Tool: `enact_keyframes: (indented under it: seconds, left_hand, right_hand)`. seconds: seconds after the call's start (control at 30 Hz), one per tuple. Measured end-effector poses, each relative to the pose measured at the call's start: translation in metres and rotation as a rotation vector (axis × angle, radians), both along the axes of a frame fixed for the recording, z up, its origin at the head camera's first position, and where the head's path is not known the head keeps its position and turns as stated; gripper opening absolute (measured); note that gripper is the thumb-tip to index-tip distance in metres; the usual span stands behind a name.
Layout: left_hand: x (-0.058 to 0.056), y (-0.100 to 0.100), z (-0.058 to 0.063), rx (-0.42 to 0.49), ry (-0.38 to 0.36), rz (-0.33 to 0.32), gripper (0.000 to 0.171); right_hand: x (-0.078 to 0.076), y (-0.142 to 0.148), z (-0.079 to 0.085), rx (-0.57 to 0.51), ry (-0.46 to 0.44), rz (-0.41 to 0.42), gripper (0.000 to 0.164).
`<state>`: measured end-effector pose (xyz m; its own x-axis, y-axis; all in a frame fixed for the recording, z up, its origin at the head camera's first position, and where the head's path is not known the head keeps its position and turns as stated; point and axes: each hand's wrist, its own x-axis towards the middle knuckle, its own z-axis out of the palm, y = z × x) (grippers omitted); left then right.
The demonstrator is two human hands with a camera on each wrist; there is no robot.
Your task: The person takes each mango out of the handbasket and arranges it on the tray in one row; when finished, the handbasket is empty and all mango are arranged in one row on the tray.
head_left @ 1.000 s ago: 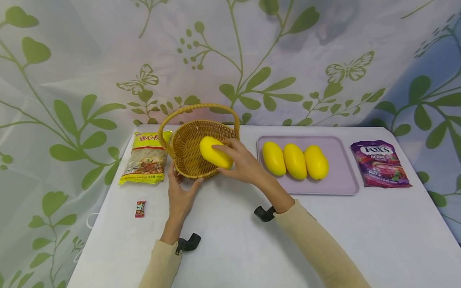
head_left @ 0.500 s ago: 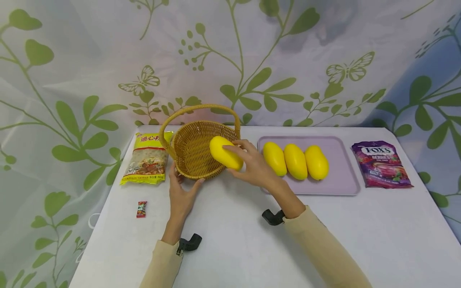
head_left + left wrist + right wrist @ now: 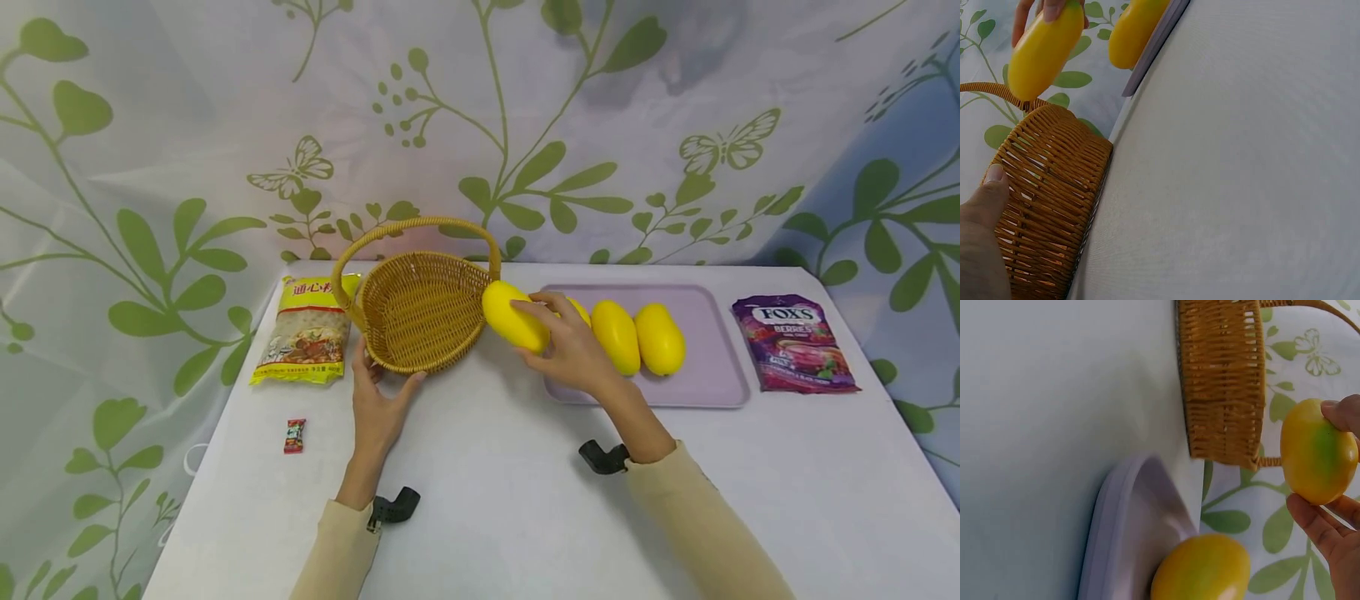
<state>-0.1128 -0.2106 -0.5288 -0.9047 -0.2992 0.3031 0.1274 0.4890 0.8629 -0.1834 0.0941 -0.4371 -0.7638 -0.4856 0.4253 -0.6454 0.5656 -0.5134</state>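
Observation:
My right hand (image 3: 573, 350) holds a yellow mango (image 3: 516, 317) in the air, just off the right rim of the wicker basket (image 3: 423, 325). Thumb and fingertips pinch it from opposite sides in the right wrist view, where a greenish patch shows on its skin. The basket has an arched handle, and no fruit lies inside. At its front left, my left hand (image 3: 377, 408) holds the outer wall. Its thumb (image 3: 990, 194) lies against the wicker near the rim in the left wrist view; the other fingers are mostly hidden behind the basket's side.
A pale purple tray (image 3: 712, 367) right of the basket bears three more mangoes (image 3: 615, 337), the leftmost partly hidden by my right hand. A yellow food packet (image 3: 307, 329) lies left of the basket, a small red wrapped candy (image 3: 294, 436) in front of it. A purple FOX'S bag (image 3: 795, 342) lies far right.
My right hand has carried the mango rightward, from over the inside of the basket out past its right rim toward the tray. The left hand and basket have stayed put.

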Motion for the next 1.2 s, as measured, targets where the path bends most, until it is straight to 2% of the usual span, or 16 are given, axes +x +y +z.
enact_keyframes:
  seconds: [0.53, 0.9, 1.2]
  left_hand:
    - [0.001, 0.001, 0.000, 0.002, 0.000, 0.002, 0.103]
    - [0.001, 0.000, -0.002, 0.002, -0.010, 0.011, 0.102]
    - [-0.001, 0.000, -0.003, -0.002, 0.014, 0.004, 0.103]
  right_hand:
    - [0.001, 0.060, 0.001, -0.040, 0.031, -0.124, 0.065]
    - [0.008, 0.110, 0.000, -0.038, 0.035, -0.265, 0.067]
    - [0.015, 0.155, 0.001, -0.057, 0.020, -0.368, 0.072]
